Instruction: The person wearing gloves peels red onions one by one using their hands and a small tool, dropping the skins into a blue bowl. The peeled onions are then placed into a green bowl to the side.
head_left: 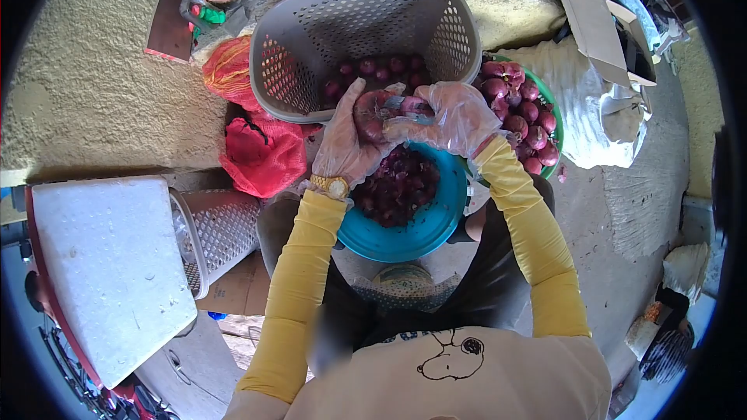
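Note:
My left hand, in a clear plastic glove, cups a large red onion above the front rim of the grey basket. Against the onion's right side is my right hand, gloved too, its fingers closed around a small dark, greyish piece whose kind I cannot make out. Below both hands a blue basin holds dark purple onion skins. Peeled-looking purple onions lie inside the grey perforated basket. To the right, whole red onions fill a green basin.
Red mesh sacks lie left of the basket. A white foam box and a tipped light basket stand further left. At right are a white sack and an open cardboard box.

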`<control>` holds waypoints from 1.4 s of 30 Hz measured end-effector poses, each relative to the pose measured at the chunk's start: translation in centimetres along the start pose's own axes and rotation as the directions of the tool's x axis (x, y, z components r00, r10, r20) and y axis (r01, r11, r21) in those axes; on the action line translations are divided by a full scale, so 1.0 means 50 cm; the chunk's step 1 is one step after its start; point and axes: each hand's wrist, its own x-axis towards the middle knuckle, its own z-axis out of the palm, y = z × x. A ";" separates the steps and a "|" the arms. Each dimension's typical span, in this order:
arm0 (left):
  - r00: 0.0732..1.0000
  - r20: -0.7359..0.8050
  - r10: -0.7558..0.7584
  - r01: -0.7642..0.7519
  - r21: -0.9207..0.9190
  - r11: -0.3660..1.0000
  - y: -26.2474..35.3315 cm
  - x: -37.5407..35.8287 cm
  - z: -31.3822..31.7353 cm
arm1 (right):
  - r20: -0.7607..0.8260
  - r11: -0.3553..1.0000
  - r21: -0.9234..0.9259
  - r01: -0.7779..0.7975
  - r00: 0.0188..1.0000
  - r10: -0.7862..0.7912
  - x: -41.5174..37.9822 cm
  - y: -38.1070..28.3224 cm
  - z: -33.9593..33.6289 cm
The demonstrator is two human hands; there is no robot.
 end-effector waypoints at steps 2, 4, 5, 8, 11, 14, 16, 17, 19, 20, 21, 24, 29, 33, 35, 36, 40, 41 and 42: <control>1.000 -0.006 0.003 -0.003 0.008 1.000 -0.002 0.001 0.001 | 0.017 1.000 -0.017 0.010 1.000 -0.010 -0.001 -0.002 -0.005; 1.000 -0.013 0.007 -0.007 0.016 1.000 0.000 0.003 -0.005 | 0.040 1.000 -0.030 0.009 0.999 -0.008 -0.001 -0.015 -0.014; 0.999 0.035 -0.009 0.008 0.040 0.999 0.001 0.007 -0.014 | 0.061 0.999 -0.043 0.007 0.998 -0.004 -0.002 -0.019 -0.016; 0.994 0.103 -0.045 0.040 0.052 0.998 0.004 0.006 -0.021 | 0.042 0.998 -0.050 0.036 0.999 -0.033 -0.003 -0.017 -0.016; 0.991 0.117 -0.060 0.058 0.022 0.998 0.002 0.005 -0.025 | 0.037 0.991 -0.100 0.084 0.996 -0.080 -0.001 0.000 -0.001; 0.991 0.115 -0.067 0.069 -0.011 0.998 -0.005 0.010 -0.034 | -0.024 0.990 -0.096 0.102 0.994 -0.105 -0.005 -0.010 -0.006; 0.990 0.117 -0.077 0.080 -0.024 0.997 -0.010 0.008 -0.028 | -0.018 0.991 -0.098 0.088 0.996 -0.091 -0.005 -0.012 -0.006; 0.995 0.083 -0.062 0.065 -0.030 0.997 -0.012 0.005 -0.025 | -0.013 0.992 -0.100 0.076 0.997 -0.078 -0.005 -0.013 -0.006; 0.998 0.047 -0.050 0.051 -0.037 0.998 -0.014 0.003 -0.022 | 0.008 0.993 -0.116 0.023 1.000 -0.022 -0.004 -0.016 -0.003; 0.999 0.030 -0.010 0.011 -0.051 0.999 -0.015 0.005 -0.025 | 0.028 0.991 -0.134 -0.027 0.999 0.031 -0.004 -0.017 -0.001; 0.999 0.012 0.031 -0.030 -0.065 0.997 -0.015 0.008 -0.029 | 0.028 0.990 -0.135 -0.028 0.999 0.032 -0.004 -0.016 0.007; 0.994 0.085 0.074 -0.058 -0.173 0.983 -0.013 0.025 -0.060 | -0.084 0.999 -0.004 -0.034 0.996 0.033 -0.001 -0.008 0.050; 0.977 -0.080 0.198 -0.209 -0.154 0.966 -0.042 0.011 -0.024 | -0.031 0.992 0.066 -0.108 0.993 0.110 0.006 -0.010 0.062; 0.990 0.062 0.127 -0.119 -0.115 0.986 -0.035 -0.008 -0.001 | 0.018 0.979 0.174 -0.104 0.995 0.103 0.012 0.019 0.047; 0.992 0.081 0.092 -0.090 -0.019 0.996 -0.013 -0.006 -0.011 | 0.042 0.988 0.125 -0.096 0.995 0.091 0.008 0.028 0.022; 0.994 0.098 0.056 -0.064 0.077 0.995 -0.005 -0.007 -0.012 | 0.076 0.985 0.134 -0.110 0.992 0.101 0.003 0.014 -0.002; 0.986 0.141 0.085 -0.105 0.141 0.984 -0.007 -0.017 -0.009 | 0.032 0.998 0.049 -0.029 0.999 0.027 0.003 0.020 0.011; 0.991 0.112 0.074 -0.085 0.097 0.992 -0.009 -0.014 -0.013 | -0.042 0.999 0.031 0.032 0.999 -0.030 0.003 0.024 0.017; 0.994 0.085 0.063 -0.068 0.053 0.996 -0.010 -0.010 -0.018 | -0.116 0.996 0.007 0.091 0.989 -0.089 0.004 0.027 0.025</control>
